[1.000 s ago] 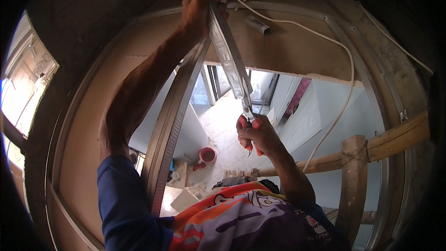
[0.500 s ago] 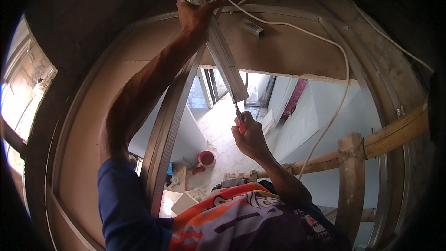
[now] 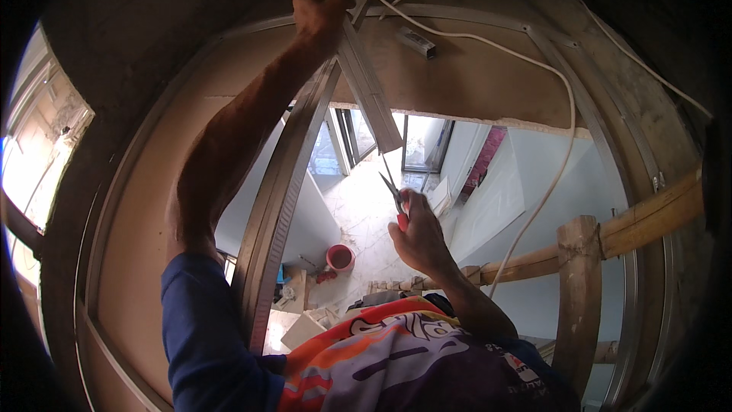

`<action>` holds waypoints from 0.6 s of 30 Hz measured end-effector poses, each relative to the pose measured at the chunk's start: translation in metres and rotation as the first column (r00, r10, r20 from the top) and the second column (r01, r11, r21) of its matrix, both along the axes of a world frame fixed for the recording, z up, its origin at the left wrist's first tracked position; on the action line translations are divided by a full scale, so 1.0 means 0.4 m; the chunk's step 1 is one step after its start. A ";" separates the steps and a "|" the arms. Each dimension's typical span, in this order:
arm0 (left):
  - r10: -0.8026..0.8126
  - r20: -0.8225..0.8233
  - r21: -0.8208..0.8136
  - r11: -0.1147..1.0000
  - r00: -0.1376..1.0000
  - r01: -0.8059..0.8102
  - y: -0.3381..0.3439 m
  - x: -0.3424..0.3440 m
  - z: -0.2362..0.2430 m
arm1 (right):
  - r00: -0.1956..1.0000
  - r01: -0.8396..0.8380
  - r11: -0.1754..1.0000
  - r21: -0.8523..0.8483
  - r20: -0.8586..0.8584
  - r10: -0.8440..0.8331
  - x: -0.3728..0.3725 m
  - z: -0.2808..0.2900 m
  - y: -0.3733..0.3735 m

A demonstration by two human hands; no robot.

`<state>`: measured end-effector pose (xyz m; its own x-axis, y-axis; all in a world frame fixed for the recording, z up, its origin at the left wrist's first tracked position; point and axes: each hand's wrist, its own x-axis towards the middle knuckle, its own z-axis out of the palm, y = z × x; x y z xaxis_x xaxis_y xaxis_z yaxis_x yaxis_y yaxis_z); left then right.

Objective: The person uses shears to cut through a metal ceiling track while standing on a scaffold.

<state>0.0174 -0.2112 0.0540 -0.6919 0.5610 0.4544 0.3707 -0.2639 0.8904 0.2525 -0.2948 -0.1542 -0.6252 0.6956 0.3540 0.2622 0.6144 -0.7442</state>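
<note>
My left hand (image 3: 320, 17) is closed round a long metal profile (image 3: 364, 88), high up along its length. The profile slants down toward the middle of the view, and its upper end runs out of the picture. Just below its lower end, my right hand (image 3: 422, 238) grips a pair of tin snips (image 3: 396, 197) with red handles. The blades stand apart and point up at the profile's end, with the upper tip close to it; whether they touch I cannot tell.
A fixed metal stud (image 3: 278, 206) runs beside my left arm. A white cable (image 3: 566, 145) loops down on the right, near a wooden pole frame (image 3: 577, 282). A short metal offcut (image 3: 417, 42) lies on the brown board (image 3: 473, 76). Far below, a red bucket (image 3: 340, 258) stands on the floor.
The snips have moved down, away from the profile's end, and their blades have opened. The profile's lower end has shifted slightly up and left.
</note>
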 end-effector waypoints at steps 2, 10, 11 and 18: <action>0.003 0.070 0.044 0.999 0.998 -0.006 0.001 -0.011 0.005 | 0.983 -0.178 0.923 -0.342 -0.109 0.149 0.017 -0.022 0.004; -0.333 0.198 0.133 0.941 0.922 0.311 -0.034 -0.020 -0.002 | 0.846 -0.534 0.546 -0.646 -0.413 0.338 0.038 0.015 0.042; -0.352 0.192 0.137 0.934 0.916 0.330 -0.037 -0.019 -0.007 | 0.834 -0.552 0.544 -0.632 -0.431 0.345 0.038 0.024 0.044; -0.420 0.150 0.138 0.905 0.895 0.402 -0.023 -0.019 -0.034 | 0.836 -0.549 0.571 -0.610 -0.397 0.379 0.016 0.068 0.062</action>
<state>0.0100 -0.2206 0.0405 -0.4821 0.7695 0.4188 0.0533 -0.4514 0.8907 0.2590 -0.2700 -0.1268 -0.9060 0.4180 0.0668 -0.1151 -0.0913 -0.9892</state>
